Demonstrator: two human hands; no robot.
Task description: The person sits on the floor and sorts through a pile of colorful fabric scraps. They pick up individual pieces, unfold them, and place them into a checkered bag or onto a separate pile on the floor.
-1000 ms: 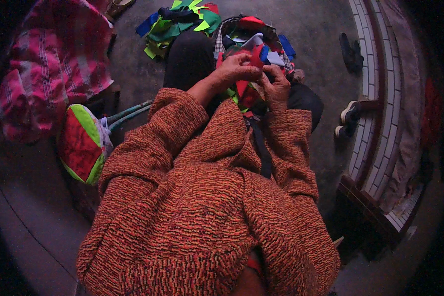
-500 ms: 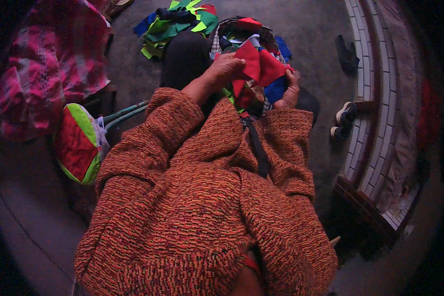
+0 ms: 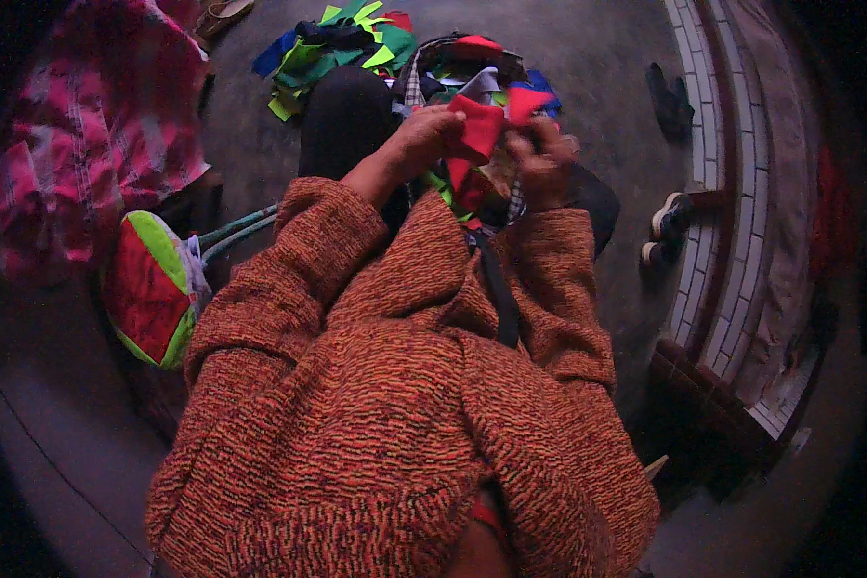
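Observation:
My left hand (image 3: 422, 137) pinches a piece of red cloth (image 3: 477, 130) in front of my lap. A second red flap (image 3: 528, 102) stands out to the right of it and seems joined to it. Close against the middle of the cloth is my right hand (image 3: 541, 166), its fingers curled in and a little blurred. What those fingertips grip is hidden. Beneath and beyond both hands lies a checked cloth bag or bundle (image 3: 412, 85) full of coloured scraps; blue, grey and red pieces show.
A heap of green, yellow and blue cloth scraps (image 3: 342, 53) lies on the floor ahead. At left are a pink checked cloth (image 3: 96, 144) and a red-and-lime panelled item (image 3: 154, 289). Shoes (image 3: 671, 217) and a dark glove-like item (image 3: 671, 101) sit beside a white-tiled step (image 3: 694, 106) at right.
My right hand has left the cloth's right end and moved left, its fingers now curled near the middle. My left hand still holds the red cloth, slightly further left.

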